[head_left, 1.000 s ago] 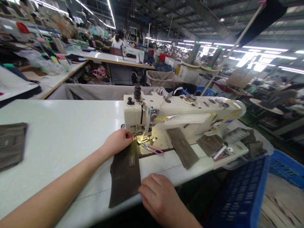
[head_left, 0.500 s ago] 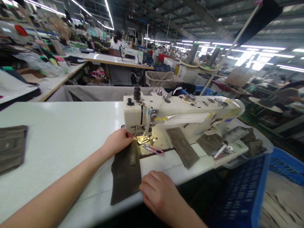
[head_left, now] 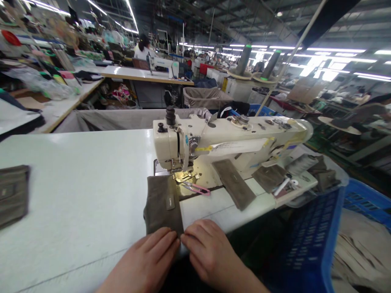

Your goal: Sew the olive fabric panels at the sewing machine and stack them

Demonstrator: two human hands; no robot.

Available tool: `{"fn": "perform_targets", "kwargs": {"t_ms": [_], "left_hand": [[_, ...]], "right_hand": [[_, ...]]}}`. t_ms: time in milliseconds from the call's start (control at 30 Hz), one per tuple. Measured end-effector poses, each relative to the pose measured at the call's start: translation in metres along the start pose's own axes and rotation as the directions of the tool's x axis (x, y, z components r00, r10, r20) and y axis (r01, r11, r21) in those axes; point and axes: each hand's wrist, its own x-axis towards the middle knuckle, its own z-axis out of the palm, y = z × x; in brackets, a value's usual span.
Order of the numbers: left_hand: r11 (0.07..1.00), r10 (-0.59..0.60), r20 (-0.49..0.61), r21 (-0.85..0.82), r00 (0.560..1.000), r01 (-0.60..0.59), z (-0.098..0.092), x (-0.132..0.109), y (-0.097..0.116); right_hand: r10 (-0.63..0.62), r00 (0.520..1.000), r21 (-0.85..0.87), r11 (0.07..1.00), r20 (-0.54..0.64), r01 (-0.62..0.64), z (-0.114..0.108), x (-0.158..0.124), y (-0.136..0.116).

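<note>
A dark olive fabric piece (head_left: pixel 163 205) with a small label lies on the white table (head_left: pixel 79 179), its far end by the presser foot of the cream sewing machine (head_left: pixel 226 142). My left hand (head_left: pixel 146 260) rests fingers-down on the near end of the fabric at the table's front edge. My right hand (head_left: pixel 207 252) lies beside it, fingertips pressing the fabric's near right corner. Both hands pinch or hold down that near edge. Pink thread snips (head_left: pixel 197 188) lie right of the needle.
More olive pieces lie under the machine arm (head_left: pixel 233 183) and at the table's left edge (head_left: pixel 12 195). A blue crate (head_left: pixel 308 240) stands at the right. A thread cone lies in a tray (head_left: pixel 301 162). Other workstations and a seated person (head_left: pixel 141 49) fill the background.
My left hand left the presser foot and came back to the near end of the fabric, beside my right hand. The fabric slid a little toward the needle.
</note>
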Motion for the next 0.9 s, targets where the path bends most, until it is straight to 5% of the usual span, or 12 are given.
{"fn": "perform_targets", "kwargs": {"t_ms": [167, 900], "left_hand": [[0.999, 0.021, -0.034, 0.038, 0.999, -0.019, 0.006, -0.018, -0.001], [0.999, 0.042, -0.065, 0.015, 0.997, -0.041, 0.000, 0.006, -0.016]], "right_hand": [[-0.002, 1.000, 0.009, 1.000, -0.019, 0.002, 0.000, -0.002, 0.002], [0.024, 0.998, -0.013, 1.000, -0.060, -0.025, 0.006, 0.023, 0.014]]}}
